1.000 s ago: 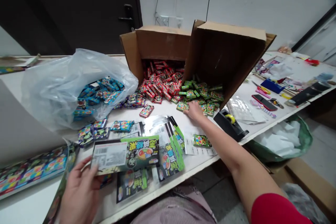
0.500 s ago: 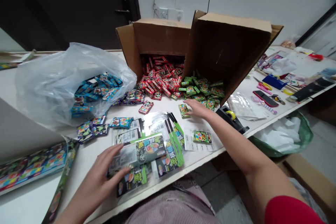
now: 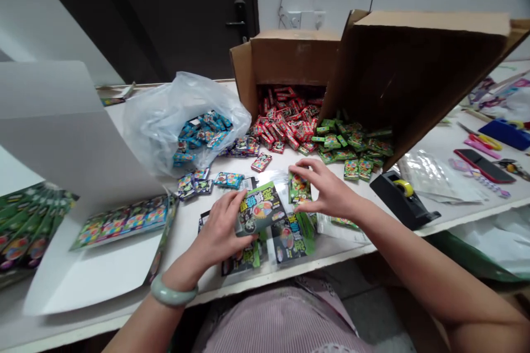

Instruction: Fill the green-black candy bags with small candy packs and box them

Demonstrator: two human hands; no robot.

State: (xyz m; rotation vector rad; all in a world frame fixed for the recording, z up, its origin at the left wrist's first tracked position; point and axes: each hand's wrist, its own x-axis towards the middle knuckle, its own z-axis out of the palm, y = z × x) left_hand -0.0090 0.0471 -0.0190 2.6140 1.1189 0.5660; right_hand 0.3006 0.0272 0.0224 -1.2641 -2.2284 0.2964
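My left hand (image 3: 226,223) is closed on the left end of a black-and-green printed plastic bag (image 3: 263,209), thumb below and fingers on top. That bag is tilted over a loose pile of similar printed bags (image 3: 292,237) near the table's front edge. Just right of it, my right hand (image 3: 325,187) pinches a small green candy box (image 3: 298,187) between thumb and fingers. Single blue (image 3: 228,179) and red (image 3: 261,162) boxes lie beyond the pile. Behind my right hand is a heap of green boxes (image 3: 351,143).
A cardboard carton (image 3: 296,58) spills red boxes (image 3: 285,121). Left of it, a clear plastic bag (image 3: 153,116) holds blue boxes. A black tape dispenser (image 3: 399,198) and a phone (image 3: 484,165) stand right; a white open card display (image 3: 111,276) lies left.
My right hand has brought a green box from the heap toward the printed bag. My left hand has lifted and tilted that bag. The view has turned left.
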